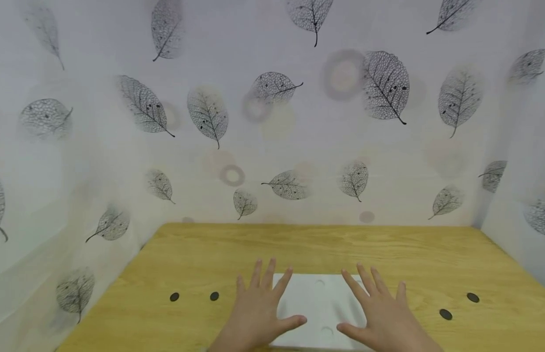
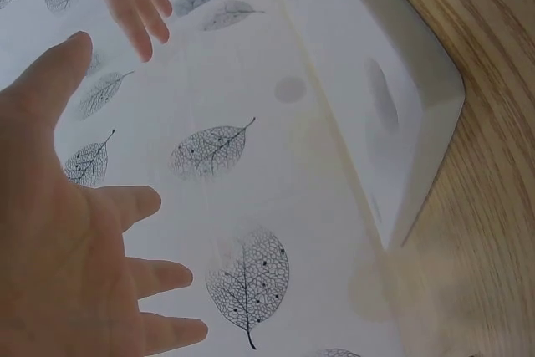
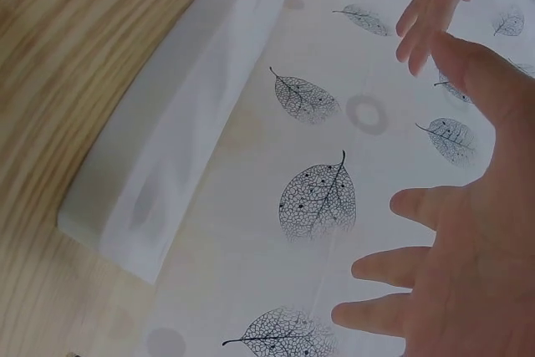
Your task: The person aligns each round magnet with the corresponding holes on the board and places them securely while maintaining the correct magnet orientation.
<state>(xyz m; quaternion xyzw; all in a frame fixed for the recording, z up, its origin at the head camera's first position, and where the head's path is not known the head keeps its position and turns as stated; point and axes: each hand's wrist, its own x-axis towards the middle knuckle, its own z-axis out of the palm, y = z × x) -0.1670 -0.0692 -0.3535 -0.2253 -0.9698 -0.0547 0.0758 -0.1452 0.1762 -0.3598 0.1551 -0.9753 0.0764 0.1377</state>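
A flat white box-like block [image 1: 320, 305] with faint round marks on its top lies on the wooden table, near its front edge. My left hand [image 1: 263, 308] is held over the block's left side, fingers spread and thumb pointing inward. Mirroring it, my right hand [image 1: 380, 313] spreads its fingers over the right side. Both palms hold nothing. In the left wrist view the white block [image 2: 359, 64] shows beyond the fingertips, apart from them. The right wrist view likewise has a gap between the fingers and the block [image 3: 175, 148].
Two small dark discs [image 1: 174, 297] lie on the table [image 1: 298, 244] to the left of the block, and two more discs [image 1: 446, 314] to the right. A pale leaf-printed curtain [image 1: 272, 132] encloses the table at the back and both sides.
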